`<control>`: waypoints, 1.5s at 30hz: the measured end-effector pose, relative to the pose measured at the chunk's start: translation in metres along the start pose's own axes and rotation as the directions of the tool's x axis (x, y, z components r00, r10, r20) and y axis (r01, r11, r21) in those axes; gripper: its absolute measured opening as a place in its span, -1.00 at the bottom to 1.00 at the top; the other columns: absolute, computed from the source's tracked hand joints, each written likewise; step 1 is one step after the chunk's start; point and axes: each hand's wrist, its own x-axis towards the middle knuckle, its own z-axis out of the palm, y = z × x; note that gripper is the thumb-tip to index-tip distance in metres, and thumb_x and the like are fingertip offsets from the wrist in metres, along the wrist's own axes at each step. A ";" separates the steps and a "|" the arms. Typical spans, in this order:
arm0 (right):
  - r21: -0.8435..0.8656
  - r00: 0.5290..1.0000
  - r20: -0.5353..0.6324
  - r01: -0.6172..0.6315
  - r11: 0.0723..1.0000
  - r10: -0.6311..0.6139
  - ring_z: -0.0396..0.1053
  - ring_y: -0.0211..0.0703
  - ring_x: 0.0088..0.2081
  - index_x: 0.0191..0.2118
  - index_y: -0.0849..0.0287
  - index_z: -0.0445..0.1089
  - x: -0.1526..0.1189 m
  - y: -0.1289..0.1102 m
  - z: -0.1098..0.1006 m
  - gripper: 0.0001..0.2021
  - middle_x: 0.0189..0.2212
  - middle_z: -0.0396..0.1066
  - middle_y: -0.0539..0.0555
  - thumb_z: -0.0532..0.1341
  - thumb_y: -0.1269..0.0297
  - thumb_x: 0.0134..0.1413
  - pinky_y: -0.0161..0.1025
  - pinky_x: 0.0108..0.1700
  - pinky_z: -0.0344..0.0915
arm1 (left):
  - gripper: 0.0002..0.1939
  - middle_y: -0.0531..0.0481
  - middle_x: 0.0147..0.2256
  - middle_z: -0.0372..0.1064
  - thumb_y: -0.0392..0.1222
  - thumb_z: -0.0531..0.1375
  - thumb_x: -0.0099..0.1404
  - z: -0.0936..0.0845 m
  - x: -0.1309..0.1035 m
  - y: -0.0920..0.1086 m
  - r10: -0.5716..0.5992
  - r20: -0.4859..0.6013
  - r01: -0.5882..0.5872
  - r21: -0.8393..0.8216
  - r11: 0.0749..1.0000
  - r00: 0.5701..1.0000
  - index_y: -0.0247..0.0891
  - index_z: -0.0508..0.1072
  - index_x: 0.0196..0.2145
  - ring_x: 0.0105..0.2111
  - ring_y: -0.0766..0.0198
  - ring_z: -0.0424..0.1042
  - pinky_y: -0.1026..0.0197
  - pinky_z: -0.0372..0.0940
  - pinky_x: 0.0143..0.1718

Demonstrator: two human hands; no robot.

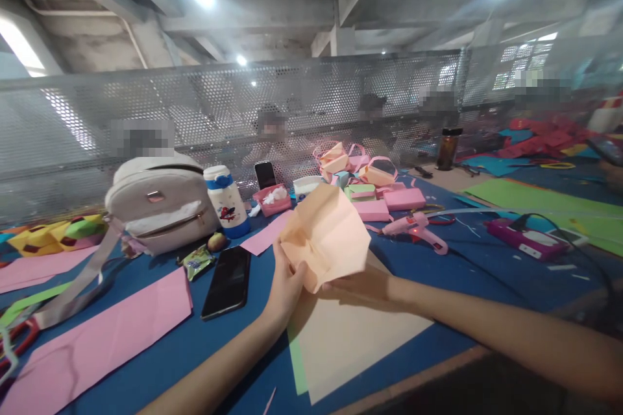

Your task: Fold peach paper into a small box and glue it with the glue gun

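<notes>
Between my two hands is a folded piece of peach paper (335, 227), its creased faces opened out like a shallow pocket. My left hand (286, 282) grips its left lower edge, thumb on the inside and fingers behind. From beneath the lower right side, my right hand (367, 282) holds the same paper, most of its fingers hidden behind it. Below both hands lies a flat peach sheet (360, 343), with a green sheet (298, 363) showing under its left edge.
To the left are a phone (226, 282), pink paper (111, 337), a grey backpack (158, 207) and an upright bottle (226, 201). A pink glue gun (416, 230) and a purple power strip (525, 240) with cables lie right. Paper crafts (360, 172) stand behind, before a perforated metal screen (209, 104).
</notes>
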 end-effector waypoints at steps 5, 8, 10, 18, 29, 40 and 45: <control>0.190 0.993 -0.117 0.011 0.982 0.012 0.48 -0.09 -0.19 -0.06 0.13 0.45 0.011 0.015 -0.004 -0.59 -0.18 0.50 0.11 0.36 -0.02 0.07 -0.16 -0.13 0.48 | -0.37 -0.10 0.04 0.36 -0.33 0.27 0.02 0.004 -0.002 0.006 0.029 0.014 -0.030 0.052 0.998 0.999 -0.15 0.26 0.08 0.12 0.09 0.34 0.18 0.27 0.10; 0.313 0.994 -0.109 0.006 0.950 0.029 0.50 -0.19 -0.27 -0.01 0.19 0.40 0.017 0.015 -0.007 -0.53 -0.15 0.51 0.14 0.40 0.03 0.04 -0.25 -0.20 0.48 | -0.36 -0.08 0.03 0.36 -0.27 0.27 0.02 0.005 0.000 0.008 0.005 0.059 -0.004 -0.008 1.000 0.998 -0.11 0.20 0.07 0.02 0.11 0.43 0.20 0.36 -0.05; 0.341 0.993 -0.122 0.039 0.939 0.003 0.53 -0.17 -0.29 0.07 0.17 0.32 0.019 0.013 -0.010 -0.46 -0.12 0.51 0.15 0.40 0.05 0.03 -0.22 -0.23 0.50 | -0.35 -0.08 0.03 0.35 -0.24 0.28 0.02 0.004 0.001 0.009 -0.012 0.052 0.013 -0.026 1.000 0.999 -0.08 0.18 0.06 -0.06 0.14 0.47 0.22 0.38 -0.14; 0.263 0.965 -0.246 0.156 0.952 -0.090 0.40 -0.01 0.10 0.22 0.02 0.17 0.020 0.004 -0.017 -0.37 0.24 0.24 0.15 0.34 -0.01 0.09 -0.20 -0.10 0.49 | -0.54 -0.02 -0.03 0.39 -0.13 0.28 0.14 -0.005 0.006 0.005 -0.065 0.027 0.065 0.010 0.998 0.998 -0.06 0.24 -0.02 -0.20 0.23 0.48 0.22 0.37 -0.20; 0.172 0.961 -0.226 0.201 0.964 -0.160 0.24 0.07 0.25 0.28 0.01 0.10 0.019 0.004 -0.014 -0.28 0.27 0.22 0.16 0.34 -0.04 0.07 0.04 0.25 0.23 | -0.42 -0.04 -0.10 0.48 -0.04 0.30 0.18 -0.004 0.004 0.010 -0.084 0.071 0.075 0.114 0.991 0.994 -0.09 0.27 0.13 -0.33 0.25 0.49 0.22 0.36 -0.29; 0.021 0.968 -0.197 0.163 0.986 -0.156 0.25 0.10 0.20 0.21 0.09 0.26 0.018 0.002 -0.019 -0.39 0.16 0.33 0.15 0.28 -0.08 0.12 0.05 0.27 0.15 | -0.62 -0.04 -0.19 0.50 0.03 0.36 0.09 -0.007 0.010 0.010 -0.025 0.022 0.025 0.006 1.000 0.999 -0.21 0.39 -0.22 -0.19 0.15 0.54 0.22 0.43 -0.25; -0.052 0.972 -0.157 0.168 0.984 -0.175 0.29 0.08 0.14 0.16 0.17 0.28 0.019 0.006 -0.023 -0.43 0.14 0.33 0.18 0.25 -0.07 0.15 0.03 0.22 0.21 | -0.62 0.00 -0.29 0.49 0.02 0.38 0.06 -0.009 0.012 0.009 -0.023 0.019 0.023 0.003 1.000 1.000 -0.23 0.39 -0.27 -0.27 0.21 0.53 0.29 0.41 -0.32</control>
